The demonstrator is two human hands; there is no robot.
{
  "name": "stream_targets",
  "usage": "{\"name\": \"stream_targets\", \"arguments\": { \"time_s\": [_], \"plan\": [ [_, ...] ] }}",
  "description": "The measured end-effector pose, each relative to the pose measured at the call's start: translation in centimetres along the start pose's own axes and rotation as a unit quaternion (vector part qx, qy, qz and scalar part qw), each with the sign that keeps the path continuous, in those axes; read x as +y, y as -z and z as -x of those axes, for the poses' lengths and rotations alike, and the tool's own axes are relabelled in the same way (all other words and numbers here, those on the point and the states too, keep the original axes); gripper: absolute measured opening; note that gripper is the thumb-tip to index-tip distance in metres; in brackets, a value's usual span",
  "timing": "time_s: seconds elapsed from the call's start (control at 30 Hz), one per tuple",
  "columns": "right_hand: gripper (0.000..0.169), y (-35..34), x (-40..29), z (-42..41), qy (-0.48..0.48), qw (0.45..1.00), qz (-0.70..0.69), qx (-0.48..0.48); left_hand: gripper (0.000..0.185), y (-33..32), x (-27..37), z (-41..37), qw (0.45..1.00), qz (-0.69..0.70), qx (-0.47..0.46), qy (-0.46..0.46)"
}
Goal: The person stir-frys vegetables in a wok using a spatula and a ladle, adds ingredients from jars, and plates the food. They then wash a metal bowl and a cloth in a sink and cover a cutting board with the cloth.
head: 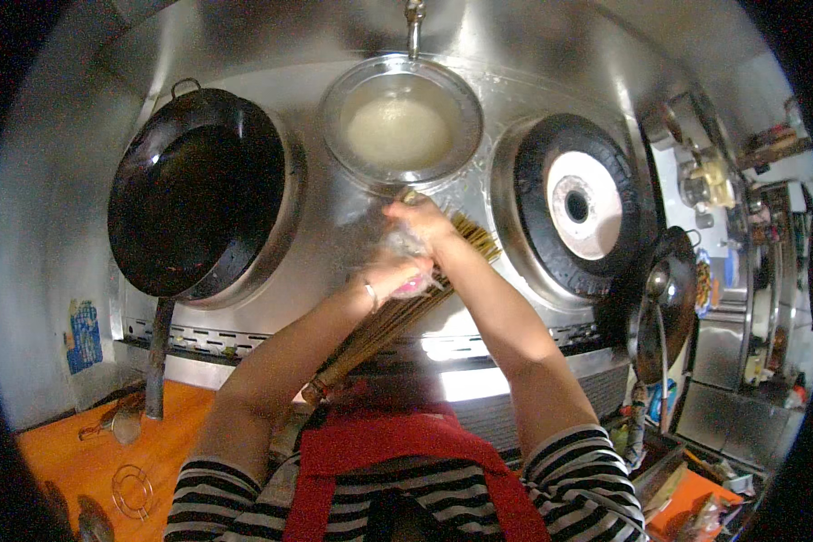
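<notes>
Both of my hands meet over the steel cooktop, just below a round metal basin (pixel 333 159) of cloudy liquid. Crumpled clear plastic (pixel 406 240) lies between them, with something pink in it near my left hand (pixel 396 271). My right hand (pixel 421 218) is a little higher, with a small pale end of something showing at its fingertips. Beneath my wrists a bundled bamboo wok brush (pixel 379 322) lies slantwise, its bristle ends at the upper right. My fingers partly hide what each hand holds.
A black wok (pixel 196 196) sits at left, its handle pointing towards me. At right is an uncovered wok burner (pixel 569 203); beyond it stands another wok (pixel 671 305) with a ladle (pixel 658 288). A tap (pixel 414 30) hangs above the basin. A wire ring (pixel 132 492) lies on the orange surface.
</notes>
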State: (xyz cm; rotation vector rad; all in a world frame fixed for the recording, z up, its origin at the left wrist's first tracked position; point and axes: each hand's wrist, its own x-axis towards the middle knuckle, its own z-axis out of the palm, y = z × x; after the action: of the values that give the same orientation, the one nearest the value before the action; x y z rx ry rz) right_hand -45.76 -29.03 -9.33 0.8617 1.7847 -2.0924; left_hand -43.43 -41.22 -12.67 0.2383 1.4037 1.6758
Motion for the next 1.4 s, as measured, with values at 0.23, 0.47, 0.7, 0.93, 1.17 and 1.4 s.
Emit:
{"name": "stream_targets", "arguments": {
  "time_s": [0.23, 0.47, 0.7, 0.93, 1.17, 1.4],
  "plan": [
    [0.067, -1.0, 3.5, -2.4, 0.019, 0.935, 0.329, 0.133, 0.035, -1.8, -1.2, -0.6, 0.926, -0.319, 0.202, -0.011],
    [0.073, -0.5, 0.6, 4.3, 0.234, 0.778, -0.481, -0.33, 0.037, -4.2, 7.7, 4.6, 0.818, 0.551, -0.134, 0.101],
    [0.04, -3.8, -1.8, 5.7, 0.239, 0.505, -0.748, -0.358, 0.05, -5.9, 11.9, 6.6, 0.727, 0.654, -0.203, 0.054],
    [0.015, -0.8, -4.8, 7.8, 0.021, 0.907, -0.376, -0.192, 0.014, -3.3, 9.1, 7.2, 0.923, 0.279, -0.218, 0.149],
    [0.01, -0.7, -2.2, 6.1, 0.04, 0.986, -0.147, -0.071, 0.02, -3.3, 3.1, 4.6, 0.991, -0.129, 0.02, -0.03],
    [0.011, -1.0, 2.0, 4.1, 0.118, 0.989, -0.051, 0.074, 0.036, -2.3, -0.8, 1.7, 0.948, -0.293, 0.114, -0.054]
  ]
}}
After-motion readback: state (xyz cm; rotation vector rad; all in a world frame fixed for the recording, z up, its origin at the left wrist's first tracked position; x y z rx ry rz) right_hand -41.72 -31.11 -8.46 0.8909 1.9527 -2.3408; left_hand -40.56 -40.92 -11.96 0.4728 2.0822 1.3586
